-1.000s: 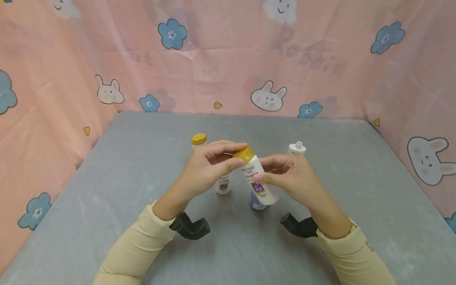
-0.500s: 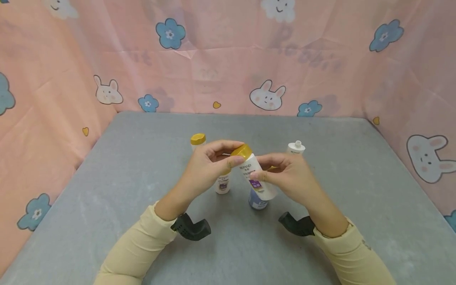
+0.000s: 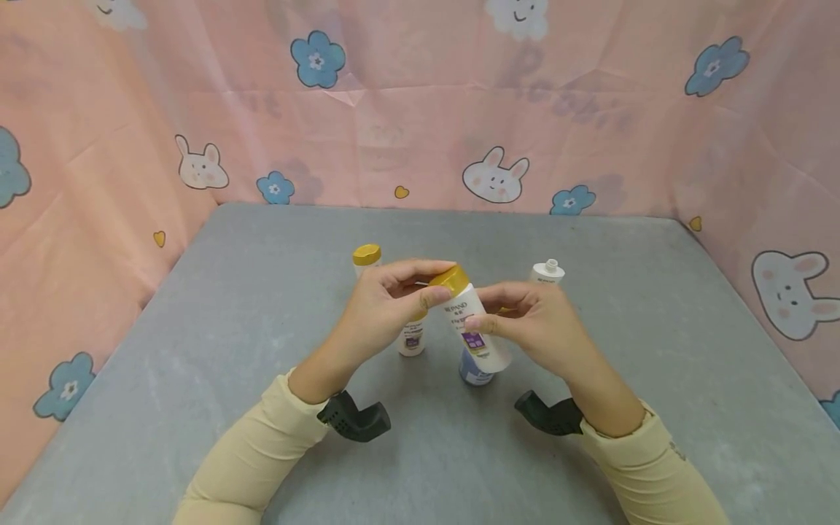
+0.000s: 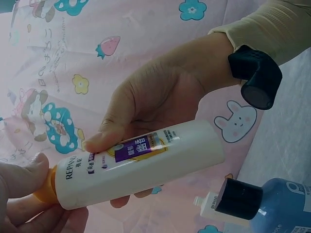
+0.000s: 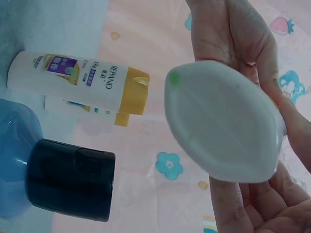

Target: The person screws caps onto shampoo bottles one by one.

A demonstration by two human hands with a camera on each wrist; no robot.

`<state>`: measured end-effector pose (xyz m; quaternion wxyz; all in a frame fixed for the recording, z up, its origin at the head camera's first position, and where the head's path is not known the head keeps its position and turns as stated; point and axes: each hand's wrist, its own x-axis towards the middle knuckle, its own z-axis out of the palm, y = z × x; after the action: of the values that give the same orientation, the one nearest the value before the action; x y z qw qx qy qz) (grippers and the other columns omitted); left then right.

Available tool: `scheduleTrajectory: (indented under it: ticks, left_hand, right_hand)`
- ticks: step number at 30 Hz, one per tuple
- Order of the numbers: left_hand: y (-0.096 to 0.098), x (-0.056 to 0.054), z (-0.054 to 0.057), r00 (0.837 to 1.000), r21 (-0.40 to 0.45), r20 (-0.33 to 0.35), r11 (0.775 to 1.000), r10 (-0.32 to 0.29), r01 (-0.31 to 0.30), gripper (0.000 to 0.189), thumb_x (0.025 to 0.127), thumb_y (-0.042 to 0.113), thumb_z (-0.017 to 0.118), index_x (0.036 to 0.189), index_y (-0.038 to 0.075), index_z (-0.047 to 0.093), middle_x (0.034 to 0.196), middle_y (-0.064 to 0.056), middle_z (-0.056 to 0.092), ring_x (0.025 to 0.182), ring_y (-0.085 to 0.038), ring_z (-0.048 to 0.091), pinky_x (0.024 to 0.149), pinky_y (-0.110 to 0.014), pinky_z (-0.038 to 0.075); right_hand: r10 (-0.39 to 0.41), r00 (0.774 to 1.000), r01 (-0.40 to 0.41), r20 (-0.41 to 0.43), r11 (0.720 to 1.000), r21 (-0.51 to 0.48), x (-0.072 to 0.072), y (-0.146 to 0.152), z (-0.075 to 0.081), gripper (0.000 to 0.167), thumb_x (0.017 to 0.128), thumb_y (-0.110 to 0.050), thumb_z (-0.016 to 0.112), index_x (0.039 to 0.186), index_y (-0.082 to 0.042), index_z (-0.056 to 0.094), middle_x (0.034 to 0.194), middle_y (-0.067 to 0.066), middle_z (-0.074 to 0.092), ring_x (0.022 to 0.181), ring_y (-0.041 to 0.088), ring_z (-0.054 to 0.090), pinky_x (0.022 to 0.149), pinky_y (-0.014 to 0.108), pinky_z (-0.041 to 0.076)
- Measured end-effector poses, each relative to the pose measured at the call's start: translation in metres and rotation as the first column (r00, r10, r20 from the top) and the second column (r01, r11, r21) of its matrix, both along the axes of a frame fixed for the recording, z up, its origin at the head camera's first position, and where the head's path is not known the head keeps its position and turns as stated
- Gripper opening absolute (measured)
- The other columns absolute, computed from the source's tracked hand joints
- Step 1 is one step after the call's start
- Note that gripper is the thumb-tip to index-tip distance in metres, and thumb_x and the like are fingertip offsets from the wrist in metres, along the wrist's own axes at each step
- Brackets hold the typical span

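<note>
A white shampoo bottle [image 3: 467,328] with a gold cap [image 3: 450,279] is held tilted above the table, its cap up and to the left. My left hand [image 3: 380,313] pinches the cap between thumb and fingers. My right hand [image 3: 538,328] grips the bottle's body, thumb on the front label and fingers behind. In the left wrist view the cap [image 4: 47,188] sits against the bottle's shoulder. The flat base of the bottle [image 5: 221,121] faces the right wrist camera. A bit of yellow shows by the right fingers in the head view; I cannot tell what it belongs to.
A small gold-capped bottle [image 3: 411,339] stands behind my left hand, another [image 3: 367,259] farther back. An uncapped white bottle [image 3: 547,272] with a bare nozzle stands back right. Under the held bottle is a blue bottle [image 3: 475,370] with a black cap [image 5: 73,179]. Pink printed cloth surrounds the grey table [image 3: 420,467].
</note>
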<state>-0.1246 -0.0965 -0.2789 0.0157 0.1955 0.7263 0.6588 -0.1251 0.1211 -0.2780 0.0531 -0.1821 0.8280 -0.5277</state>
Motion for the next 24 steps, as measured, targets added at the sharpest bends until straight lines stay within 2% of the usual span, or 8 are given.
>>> scheduleTrajectory:
  ticks: [8,12,15,19,24]
  left_hand:
    - [-0.0005,0.0012,0.0014,1.0,-0.014,-0.009,1.0,-0.005,0.005,0.03,0.093,0.006,0.068,0.122,0.002,0.069,0.116,-0.015,0.072,0.093,-0.015,0.069,0.084,-0.035,0.059]
    - [-0.0011,0.001,0.0009,1.0,-0.007,-0.006,1.0,-0.018,0.018,0.03,0.093,0.006,0.068,0.123,0.003,0.069,0.116,-0.014,0.071,0.092,-0.016,0.068,0.082,-0.031,0.058]
    - [-0.0017,0.0014,0.0012,1.0,-0.007,-0.004,1.0,-0.03,0.03,0.031,0.094,0.007,0.068,0.124,0.004,0.069,0.116,-0.013,0.071,0.093,-0.019,0.066,0.076,-0.024,0.054]
    - [-0.0024,0.0019,0.0017,0.999,-0.005,-0.013,0.999,-0.047,0.047,0.031,0.095,0.009,0.067,0.125,0.004,0.068,0.117,-0.014,0.071,0.092,-0.023,0.064,0.072,-0.023,0.051]
    - [-0.0034,0.0009,0.0,0.997,0.007,-0.038,0.997,-0.072,0.072,0.032,0.095,0.013,0.068,0.126,0.003,0.067,0.119,-0.015,0.07,0.095,-0.017,0.066,0.078,-0.025,0.055]
  right_hand:
    - [0.012,1.0,-0.012,0.022,1.0,-0.013,0.0001,0.0001,0.001,0.025,0.085,-0.013,0.079,0.106,-0.001,0.075,0.098,0.015,0.076,0.085,0.013,0.072,0.076,0.03,0.06]
    - [0.027,0.999,-0.026,0.033,0.999,-0.026,0.0005,0.0007,0.0018,0.025,0.085,-0.012,0.078,0.107,0.001,0.075,0.1,0.016,0.076,0.085,0.013,0.072,0.075,0.03,0.06]
    - [0.04,0.998,-0.038,0.049,0.998,-0.042,0.0006,0.0012,0.0023,0.026,0.086,-0.011,0.078,0.108,0.002,0.074,0.101,0.017,0.075,0.085,0.012,0.073,0.076,0.03,0.06]
    - [0.055,0.996,-0.051,0.071,0.997,-0.059,0.0008,0.0017,0.003,0.026,0.086,-0.011,0.077,0.108,0.003,0.073,0.101,0.018,0.075,0.085,0.011,0.073,0.077,0.029,0.06]
    - [0.079,0.994,-0.072,0.074,0.994,-0.087,0.0017,0.0034,0.004,0.026,0.087,-0.009,0.076,0.108,0.005,0.072,0.099,0.015,0.076,0.085,0.01,0.073,0.076,0.029,0.06]
